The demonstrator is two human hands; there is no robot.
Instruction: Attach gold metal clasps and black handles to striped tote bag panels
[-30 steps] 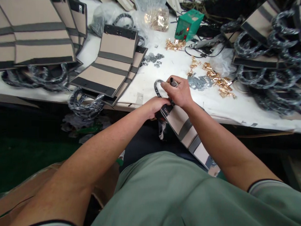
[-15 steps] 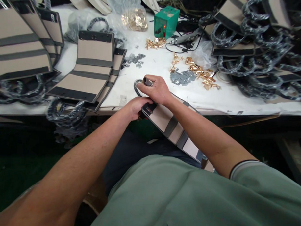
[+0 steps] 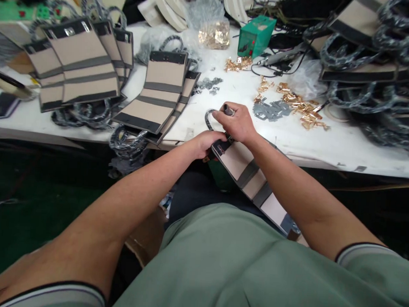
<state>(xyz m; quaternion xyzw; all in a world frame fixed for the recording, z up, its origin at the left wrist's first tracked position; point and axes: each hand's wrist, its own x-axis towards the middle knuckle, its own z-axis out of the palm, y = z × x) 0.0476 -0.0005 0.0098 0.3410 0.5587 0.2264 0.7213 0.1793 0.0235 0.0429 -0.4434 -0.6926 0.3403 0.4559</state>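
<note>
My right hand (image 3: 238, 123) is closed around a dark tool handle (image 3: 229, 110), whose lower end meets the top edge of a beige and black panel (image 3: 253, 180). Beside it, my left hand (image 3: 209, 144) grips the panel's black end, fingers partly hidden beneath. The panel slants down to the right across my lap, partly behind my right forearm. A wrapped, curved handle (image 3: 209, 119) rises from its top end, just left of my right hand.
Stacked beige panels (image 3: 165, 73) lie left of my hands, more (image 3: 83, 55) farther left. Behind are gold clips (image 3: 302, 105), grey metal plates (image 3: 271, 110), a green box (image 3: 256, 36) and a soldering-iron-like tool (image 3: 281, 55). Wrapped handles (image 3: 354, 94) pile up at right.
The view has swung left, so the table and both hands appear farther right and more of the left side shows. Both hands keep their hold at the panel's top end.
</note>
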